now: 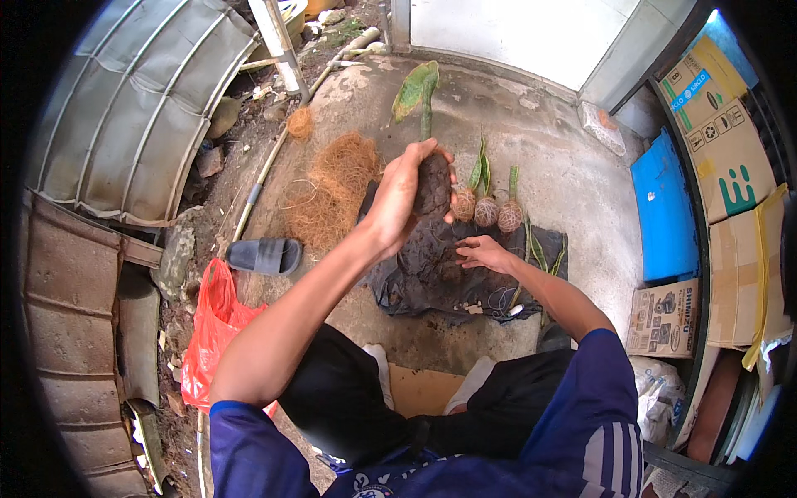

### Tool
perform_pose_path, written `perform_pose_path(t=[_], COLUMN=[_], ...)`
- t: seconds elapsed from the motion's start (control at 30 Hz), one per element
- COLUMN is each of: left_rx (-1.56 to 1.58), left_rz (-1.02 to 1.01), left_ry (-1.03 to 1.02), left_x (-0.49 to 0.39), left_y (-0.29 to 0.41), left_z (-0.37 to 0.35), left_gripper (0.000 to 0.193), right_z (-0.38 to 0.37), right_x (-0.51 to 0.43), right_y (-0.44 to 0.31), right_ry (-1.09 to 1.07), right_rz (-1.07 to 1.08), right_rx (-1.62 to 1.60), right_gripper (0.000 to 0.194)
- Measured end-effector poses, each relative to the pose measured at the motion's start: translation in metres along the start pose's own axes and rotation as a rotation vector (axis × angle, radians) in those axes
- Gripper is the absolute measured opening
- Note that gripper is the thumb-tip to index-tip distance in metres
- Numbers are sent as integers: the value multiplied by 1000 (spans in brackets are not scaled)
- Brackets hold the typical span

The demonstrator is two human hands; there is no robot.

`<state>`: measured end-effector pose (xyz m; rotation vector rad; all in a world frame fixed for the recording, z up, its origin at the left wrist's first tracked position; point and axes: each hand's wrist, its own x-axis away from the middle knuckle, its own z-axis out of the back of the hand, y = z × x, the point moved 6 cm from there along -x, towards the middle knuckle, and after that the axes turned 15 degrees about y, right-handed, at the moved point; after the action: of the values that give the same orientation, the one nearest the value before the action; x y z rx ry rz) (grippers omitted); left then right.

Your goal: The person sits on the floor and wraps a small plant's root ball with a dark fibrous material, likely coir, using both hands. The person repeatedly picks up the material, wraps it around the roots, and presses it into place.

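Note:
My left hand (395, 190) is wrapped around a ball of dark, moist soil (434, 187), raised above the ground. A snake plant leaf (416, 93) with a browned edge stands up out of the soil ball. My right hand (485, 254), with its fingers apart and nothing in them, hovers over or touches the loose soil (429, 252) spread on a black plastic sheet (461, 308); contact is hard to judge. Just beyond it sit three string-wrapped plant balls (485, 212) with short snake plant leaves. More cut leaves (537, 249) lie at the sheet's right side.
Brown coconut fibre (339, 187) is heaped left of the sheet, with a smaller tuft (300, 123) farther back. White string (500, 302) lies near the front edge. A black slide sandal (264, 256) and a red plastic bag (218, 330) are at left; cardboard boxes (716, 155) line the right.

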<state>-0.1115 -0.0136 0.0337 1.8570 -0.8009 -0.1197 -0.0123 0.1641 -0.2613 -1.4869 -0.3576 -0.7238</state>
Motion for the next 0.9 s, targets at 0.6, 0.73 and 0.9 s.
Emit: perform_pose_path(t=[0.6,0.73,0.9], left_rx=[171,199,195], left_rz=[107,87,101], left_ry=[139,178,269], left_x=[-2,-7,5], left_y=[-3,-4,2], left_z=[36,36,22], left_gripper=[56,55,49], right_z=[-12,-12,-58], right_x=[83,132,184], right_y=[-188,-249,-262], right_ry=[149,335,507], right_rz=[408,836,1422], right_rx=[-533,-289,383], right_gripper=[51,41,35])
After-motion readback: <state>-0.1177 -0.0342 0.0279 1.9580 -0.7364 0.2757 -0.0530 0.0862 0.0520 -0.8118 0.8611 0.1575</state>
